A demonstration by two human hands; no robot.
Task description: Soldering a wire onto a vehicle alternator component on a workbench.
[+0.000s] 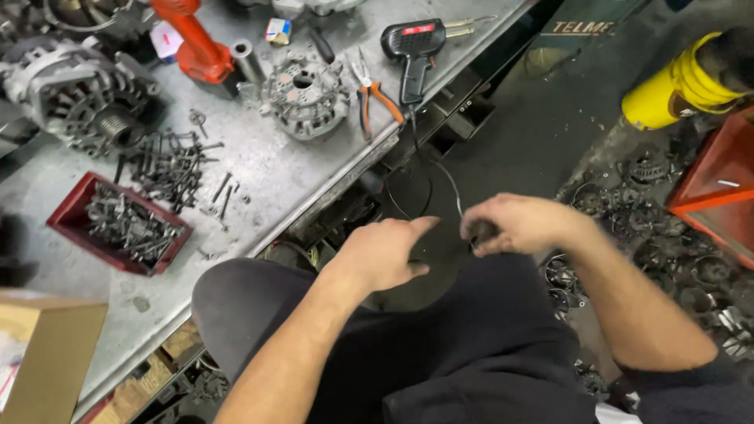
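Note:
My left hand point(382, 253) hovers over my lap with its fingers curled in and its thumb pointing right; its palm is hidden. A little to the right, my right hand point(514, 224) is pinched shut on a thin black cable point(455, 188). The cable loops down from the black soldering gun point(414, 49), which lies on the metal workbench point(267, 169). My dark-trousered legs fill the bottom of the view. Both hands are apart from the bench edge.
The bench holds an alternator point(75, 94), a round finned alternator part point(305, 94), orange-handled pliers point(373, 94), an orange tool point(196, 47), loose bolts point(169, 165) and a red tray of bolts point(118, 224). A cardboard box point(43, 353) sits bottom left. Right: yellow canister point(675, 82), red crate point(719, 184), scrap metal parts on the floor.

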